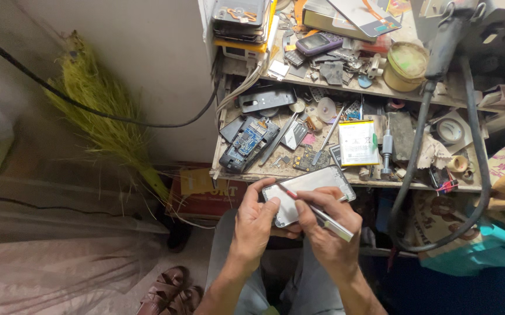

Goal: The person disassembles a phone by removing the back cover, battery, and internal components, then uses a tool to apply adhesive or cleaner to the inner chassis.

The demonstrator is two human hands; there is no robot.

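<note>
Fingers of the left hand (pixel 256 220) curl around a silvery phone panel (pixel 309 192), while the right hand (pixel 329 228) pinches a slim tool (pixel 318 211) tilted onto it.

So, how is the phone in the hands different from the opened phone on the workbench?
The held phone shows a plain silvery surface; the opened phone shows a blue circuit board. The held phone is gripped by the left hand while the right hand puts a thin tool to it; the opened phone lies untouched. Both are slim rectangles.

Bare forearms without sleeves, grey trousers, and what look like brown strapped sandals (pixel 171 291)
</note>
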